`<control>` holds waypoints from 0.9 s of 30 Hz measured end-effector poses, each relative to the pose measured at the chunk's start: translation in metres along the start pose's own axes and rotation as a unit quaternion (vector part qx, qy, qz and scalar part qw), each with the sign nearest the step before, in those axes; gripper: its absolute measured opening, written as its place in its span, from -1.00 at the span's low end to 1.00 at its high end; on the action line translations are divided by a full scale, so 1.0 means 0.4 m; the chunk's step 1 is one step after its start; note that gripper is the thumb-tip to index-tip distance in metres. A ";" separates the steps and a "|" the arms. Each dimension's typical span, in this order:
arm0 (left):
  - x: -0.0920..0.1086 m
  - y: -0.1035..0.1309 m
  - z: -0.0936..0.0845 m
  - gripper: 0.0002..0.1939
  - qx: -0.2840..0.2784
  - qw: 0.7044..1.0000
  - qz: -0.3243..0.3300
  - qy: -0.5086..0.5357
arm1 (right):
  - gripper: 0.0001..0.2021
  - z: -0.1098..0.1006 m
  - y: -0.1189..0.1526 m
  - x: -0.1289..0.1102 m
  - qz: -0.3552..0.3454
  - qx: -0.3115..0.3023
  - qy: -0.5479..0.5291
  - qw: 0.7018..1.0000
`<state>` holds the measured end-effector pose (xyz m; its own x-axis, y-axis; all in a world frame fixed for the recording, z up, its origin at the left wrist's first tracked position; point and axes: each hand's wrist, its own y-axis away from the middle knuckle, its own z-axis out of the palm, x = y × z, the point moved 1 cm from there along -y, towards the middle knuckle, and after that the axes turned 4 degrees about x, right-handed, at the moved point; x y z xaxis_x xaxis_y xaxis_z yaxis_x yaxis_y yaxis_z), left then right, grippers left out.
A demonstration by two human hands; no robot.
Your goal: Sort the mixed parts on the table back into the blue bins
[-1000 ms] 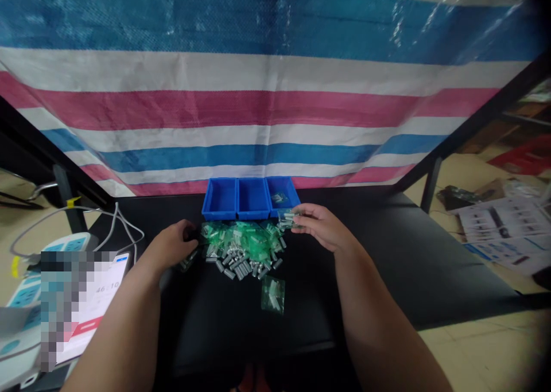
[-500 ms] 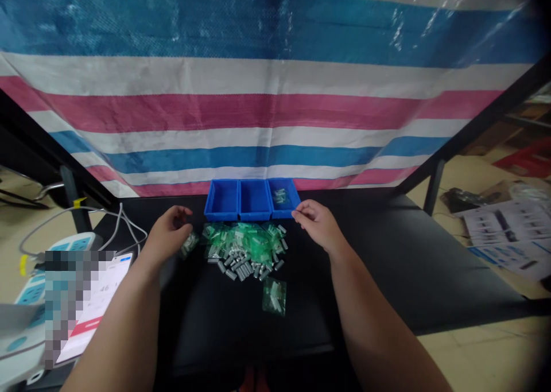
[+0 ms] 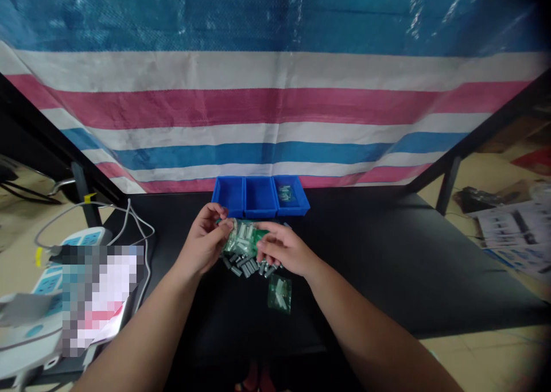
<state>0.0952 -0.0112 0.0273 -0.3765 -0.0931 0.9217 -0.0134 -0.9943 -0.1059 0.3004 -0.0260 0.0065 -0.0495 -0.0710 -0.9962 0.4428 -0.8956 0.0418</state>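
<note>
My left hand [image 3: 205, 240] is closed, pinching a small clear plastic bag [image 3: 241, 237] with silvery cylindrical pieces inside. The bag is held over the pile. At its right side is my right hand [image 3: 286, 248], fingers apart and partly curled, close to the green plastic bags [image 3: 259, 240]; whether it touches them I cannot make out. Loose metal cylinders [image 3: 247, 267] lie under and in front of both hands. Much of the pile is hidden behind the hands. Nearer to me, a separate filled bag [image 3: 279, 294] lies flat on the black table.
Three joined blue bins [image 3: 260, 213] stand behind the pile; the right one holds a filled bag [image 3: 284, 195]. To the left are a power strip [image 3: 55, 277], white cables [image 3: 148, 254] and a phone [image 3: 107, 300]. A striped tarp [image 3: 275, 108] hangs behind the table.
My left hand has moved right with the bag, from beside the pile to above it. My right hand came from near the right bin down and left to the bag, its fingers parting.
</note>
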 end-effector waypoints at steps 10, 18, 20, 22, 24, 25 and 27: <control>0.006 0.003 -0.035 -0.76 -0.064 0.963 0.106 -0.238 | -0.71 -0.071 0.017 -0.039 0.017 0.038 -0.023 0.999; 0.032 -0.049 -0.148 -0.77 0.017 0.838 0.074 -0.541 | -0.60 -0.195 -0.002 -0.040 -0.046 0.381 -0.051 0.922; 0.028 -0.053 -0.162 -0.72 0.003 0.795 0.030 -0.606 | -0.60 -0.214 -0.005 -0.025 -0.029 0.432 0.045 0.900; 0.023 -0.055 -0.170 -0.66 -0.002 0.754 -0.011 -0.657 | -0.62 -0.219 -0.004 -0.015 -0.031 0.429 0.158 0.889; 0.017 -0.056 -0.171 -0.58 0.003 0.721 -0.031 -0.692 | -0.66 -0.209 -0.001 -0.011 -0.050 0.375 0.254 0.890; 0.015 -0.056 -0.170 -0.55 0.006 0.708 -0.034 -0.705 | -0.69 -0.200 0.001 -0.011 -0.059 0.335 0.290 0.894; 0.010 -0.056 -0.168 -0.51 0.005 0.693 -0.038 -0.719 | -0.78 -0.179 0.006 -0.013 -0.067 0.243 0.343 0.905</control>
<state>0.0320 0.0142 0.0083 0.9391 0.0108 0.3434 0.0263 -0.9988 -0.0407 0.3660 0.0035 0.0063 0.5678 0.1922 -0.8004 0.0190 -0.9752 -0.2207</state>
